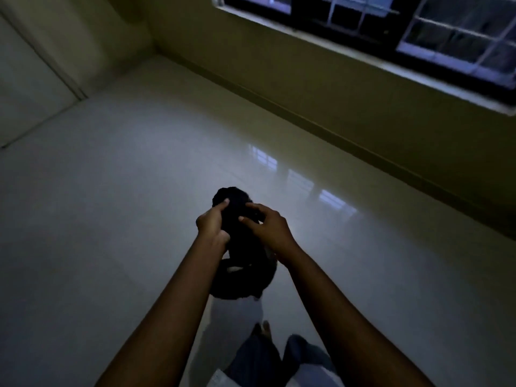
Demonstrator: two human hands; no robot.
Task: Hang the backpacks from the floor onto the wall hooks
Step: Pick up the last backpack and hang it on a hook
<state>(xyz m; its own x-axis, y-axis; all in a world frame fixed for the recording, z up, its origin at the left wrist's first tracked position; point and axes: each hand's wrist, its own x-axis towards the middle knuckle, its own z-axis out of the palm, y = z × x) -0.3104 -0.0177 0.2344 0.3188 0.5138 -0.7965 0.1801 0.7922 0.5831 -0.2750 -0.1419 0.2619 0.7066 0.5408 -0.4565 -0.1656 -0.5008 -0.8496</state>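
Note:
A black backpack (240,263) hangs in the air in front of me, above the pale floor, in a dim room. My left hand (213,226) is closed on its upper left part. My right hand (268,230) rests on the upper right part with fingers spread over the fabric. The bag's lower part sags below my wrists, and a pale patch shows on it. No wall hooks are in view.
Glossy pale floor (111,219) spreads to the left and ahead. A yellowish wall (335,93) with a barred window (418,32) runs along the right. A door or panel (30,88) stands at the far left. My legs and feet (265,356) show at the bottom.

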